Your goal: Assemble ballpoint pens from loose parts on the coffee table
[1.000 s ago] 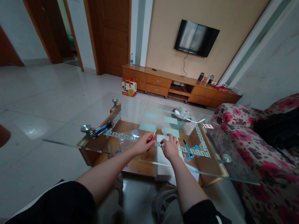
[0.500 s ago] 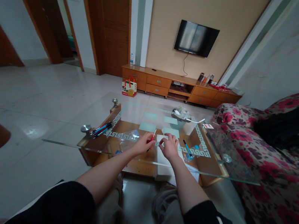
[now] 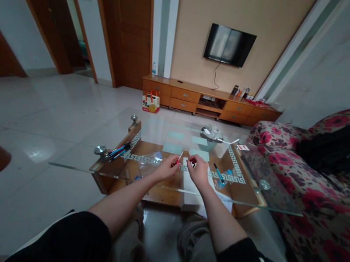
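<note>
On the glass table [image 3: 148, 133], a bundle of pens [image 3: 118, 150] lies well to the left of the white paper [image 3: 190, 182], a clear plastic bag [image 3: 148, 165] sits just left of it, and a blue pen [image 3: 219, 174] lies just to its right. Nothing stands between the hands and the paper. The left hand [image 3: 166, 168] is closed around a red pen [image 3: 178, 158] at the paper's left edge, while the right hand [image 3: 198, 171] hovers above the paper, its fingertips [image 3: 191, 160] pinching something too small to make out.

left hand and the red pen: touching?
Touching. Head view: the left hand is closed round the red pen, whose upper end sticks out above the fingers. The right hand is beside it, apart.
</note>
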Demonstrator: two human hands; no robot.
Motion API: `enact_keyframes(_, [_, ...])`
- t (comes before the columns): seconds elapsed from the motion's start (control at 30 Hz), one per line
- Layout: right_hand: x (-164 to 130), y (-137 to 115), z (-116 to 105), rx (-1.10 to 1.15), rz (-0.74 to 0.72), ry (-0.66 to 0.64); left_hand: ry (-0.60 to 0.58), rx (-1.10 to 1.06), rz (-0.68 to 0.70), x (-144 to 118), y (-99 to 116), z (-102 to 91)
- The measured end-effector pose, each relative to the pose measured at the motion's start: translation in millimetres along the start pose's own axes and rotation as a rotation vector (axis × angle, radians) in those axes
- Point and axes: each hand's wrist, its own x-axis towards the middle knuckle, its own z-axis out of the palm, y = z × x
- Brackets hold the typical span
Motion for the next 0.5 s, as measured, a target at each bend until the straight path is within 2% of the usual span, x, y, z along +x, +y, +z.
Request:
enact_keyframes(0.17, [1.6, -1.3, -1.9, 0.179, 0.087, 0.104, -0.054, 0.047, 0.029, -1.2, 2.9, -2.8])
enact_keyframes(0.5, [3.3, 0.2, -4.5, 0.237, 0.118, 0.185, -0.098, 0.25, 0.169, -0.5, 4.1, -3.9])
